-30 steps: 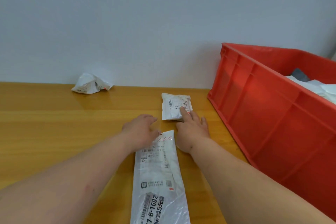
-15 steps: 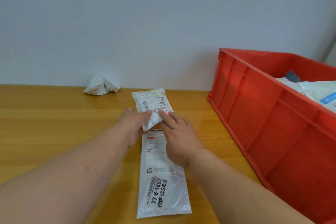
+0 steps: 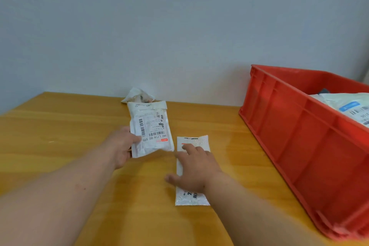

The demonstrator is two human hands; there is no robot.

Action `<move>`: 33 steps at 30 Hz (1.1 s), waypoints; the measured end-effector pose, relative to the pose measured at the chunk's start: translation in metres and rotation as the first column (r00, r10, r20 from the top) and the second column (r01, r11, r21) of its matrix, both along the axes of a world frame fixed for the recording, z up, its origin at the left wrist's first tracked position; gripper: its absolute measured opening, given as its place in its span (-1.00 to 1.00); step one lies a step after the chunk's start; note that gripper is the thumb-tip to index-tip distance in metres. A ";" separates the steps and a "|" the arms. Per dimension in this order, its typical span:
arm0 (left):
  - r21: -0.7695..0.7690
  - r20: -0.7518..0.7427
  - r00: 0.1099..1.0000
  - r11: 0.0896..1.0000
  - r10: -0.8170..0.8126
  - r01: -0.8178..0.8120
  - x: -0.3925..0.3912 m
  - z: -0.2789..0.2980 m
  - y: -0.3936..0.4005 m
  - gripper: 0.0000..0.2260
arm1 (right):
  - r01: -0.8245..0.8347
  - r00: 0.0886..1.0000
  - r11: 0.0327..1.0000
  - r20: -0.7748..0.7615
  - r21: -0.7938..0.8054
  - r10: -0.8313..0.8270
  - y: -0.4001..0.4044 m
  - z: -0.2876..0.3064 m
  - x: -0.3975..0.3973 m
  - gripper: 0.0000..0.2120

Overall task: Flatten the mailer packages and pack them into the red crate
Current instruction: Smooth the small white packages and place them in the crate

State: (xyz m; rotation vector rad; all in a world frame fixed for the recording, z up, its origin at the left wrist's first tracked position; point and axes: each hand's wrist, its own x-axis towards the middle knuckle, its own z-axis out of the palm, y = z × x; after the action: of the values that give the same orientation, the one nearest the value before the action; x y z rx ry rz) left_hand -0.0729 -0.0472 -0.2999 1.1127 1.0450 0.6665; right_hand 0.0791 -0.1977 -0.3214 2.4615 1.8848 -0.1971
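My left hand (image 3: pixel 121 147) grips the near left edge of a small white mailer (image 3: pixel 150 128) with barcode labels, held unfolded and lifted off the wooden table (image 3: pixel 60 136). My right hand (image 3: pixel 194 168) lies palm down with spread fingers on a long flat white mailer (image 3: pixel 192 142) that rests on the table. A crumpled white mailer (image 3: pixel 137 95) sits at the back against the wall, partly hidden by the held one. The red crate (image 3: pixel 299 136) stands at the right with several white mailers (image 3: pixel 347 106) inside.
A plain grey wall (image 3: pixel 179 26) rises directly behind the table. The crate's near left wall is tall and stands just right of my right arm. Bare wood stretches left of my left arm.
The small mailer has gone from both hands to my left hand alone and opened out to the left. My right hand has dropped flat onto the long mailer. The view has shifted left.
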 end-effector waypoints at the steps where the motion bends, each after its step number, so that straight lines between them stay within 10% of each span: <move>1: 0.000 -0.005 1.000 1.000 0.002 -0.002 -0.006 -0.001 -0.001 -0.66 | 0.013 1.000 0.999 -0.008 -0.048 -0.013 0.000 -0.004 -0.003 -0.29; 8: -0.051 -0.048 0.992 0.992 -0.120 0.118 -0.019 -0.009 -0.006 -0.65 | 0.219 0.975 0.975 -0.037 -0.043 -0.220 -0.007 -0.003 0.012 -0.45; 13: -0.049 -0.143 0.947 0.957 -0.289 0.285 -0.008 -0.006 -0.011 -0.72 | 0.238 0.971 0.912 -0.091 0.335 -0.220 0.001 0.021 0.011 -0.50; 19: 0.024 -0.519 0.716 0.829 -0.467 0.559 -0.010 0.011 -0.009 -0.75 | 0.158 0.986 0.937 -0.107 0.311 -0.131 0.014 0.033 0.011 -0.42; 23: 0.182 -0.820 0.477 0.646 -0.317 0.742 0.003 0.020 -0.012 -0.68 | 0.049 0.986 0.990 -0.164 0.131 -0.027 0.020 0.022 0.003 -0.41; 29: 0.492 -0.857 0.498 0.493 0.131 0.718 0.025 0.000 -0.017 -0.63 | 0.063 0.995 0.998 -0.074 -0.017 -0.065 0.019 0.008 0.005 -0.48; 33: 0.468 -0.861 0.508 0.412 0.015 0.782 0.020 -0.007 -0.021 -0.63 | 0.057 0.997 0.998 0.045 0.040 -0.059 0.013 0.004 0.009 -0.57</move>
State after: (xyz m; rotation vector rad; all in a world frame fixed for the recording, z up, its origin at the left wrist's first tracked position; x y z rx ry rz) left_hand -0.0528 -0.0683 -0.3067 2.6758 1.0115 0.1461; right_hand 0.0882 -0.1850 -0.3171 2.5247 1.8175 -0.1049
